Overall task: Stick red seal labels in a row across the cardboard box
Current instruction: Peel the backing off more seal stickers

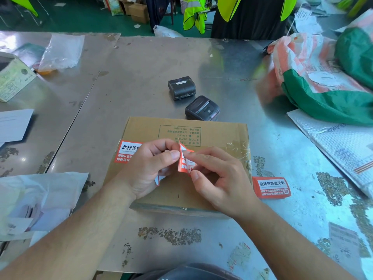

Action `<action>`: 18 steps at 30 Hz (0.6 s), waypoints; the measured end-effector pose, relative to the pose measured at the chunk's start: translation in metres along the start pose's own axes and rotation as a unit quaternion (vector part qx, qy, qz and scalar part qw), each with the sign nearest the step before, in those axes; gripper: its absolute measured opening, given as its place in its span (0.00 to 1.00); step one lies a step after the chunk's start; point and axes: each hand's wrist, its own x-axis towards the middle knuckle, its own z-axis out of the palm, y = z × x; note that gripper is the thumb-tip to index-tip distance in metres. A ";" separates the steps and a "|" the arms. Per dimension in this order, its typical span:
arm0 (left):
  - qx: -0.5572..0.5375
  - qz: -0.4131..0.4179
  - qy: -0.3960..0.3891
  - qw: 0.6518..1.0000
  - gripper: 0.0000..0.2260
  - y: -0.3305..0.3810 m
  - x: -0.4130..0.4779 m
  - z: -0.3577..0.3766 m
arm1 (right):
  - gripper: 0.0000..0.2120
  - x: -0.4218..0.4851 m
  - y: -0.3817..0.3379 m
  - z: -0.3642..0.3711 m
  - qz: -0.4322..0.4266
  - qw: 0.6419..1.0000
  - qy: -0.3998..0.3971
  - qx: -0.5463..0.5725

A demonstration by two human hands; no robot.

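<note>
Cardboard box (pixel 212 136): lies flat on the metal table (pixel 141 81), near its front edge, directly in front of the person; green printed text on its top reads upside down from this view, and clear tape runs along its right side
Stuck label (pixel 126 151): one red seal label is pressed onto the box top at its left edge, partly hidden behind the left hand
Left hand (pixel 149 168): held above the middle of the box, thumb and forefinger pinched on the top of a red seal label being peeled (pixel 184 162); a white strip of backing shows under the palm
Right hand (pixel 218 176): also above the box, just right of the left one, fingertips pinching the same label from the other side; the label stands curled between the two hands, not yet on the cardboard
Label stack (pixel 271 187): a small pile of red seal labels rests on the table, touching or just beside the box's right edge
Printers (pixel 181 87): two small black label printers sit on the table just beyond the box's far edge
Right of table: an orange, white and green woven sack (pixel 323 77) and a bubble mailer (pixel 333 144)
Left of table: white plastic bags (pixel 40 197) and loose papers
</note>
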 end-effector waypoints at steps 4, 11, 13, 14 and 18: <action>0.004 -0.004 -0.002 1.000 0.06 -0.002 0.000 -0.002 | 0.17 -0.001 0.001 -0.001 -0.004 1.000 -0.002 0.002; -0.004 -0.007 -0.021 1.000 0.13 0.002 -0.001 -0.002 | 0.17 0.000 0.001 0.000 0.001 1.000 -0.001 0.008; -0.012 -0.008 -0.015 1.000 0.10 0.003 -0.001 -0.001 | 0.17 -0.001 0.001 0.000 -0.003 1.000 -0.002 0.006; -0.016 -0.008 -0.012 1.000 0.07 0.003 -0.001 -0.001 | 0.17 -0.001 0.001 0.000 -0.004 1.000 -0.002 0.006; -0.020 -0.008 -0.015 1.000 0.04 0.004 -0.001 0.000 | 0.17 -0.001 0.001 0.001 -0.006 1.000 -0.001 0.006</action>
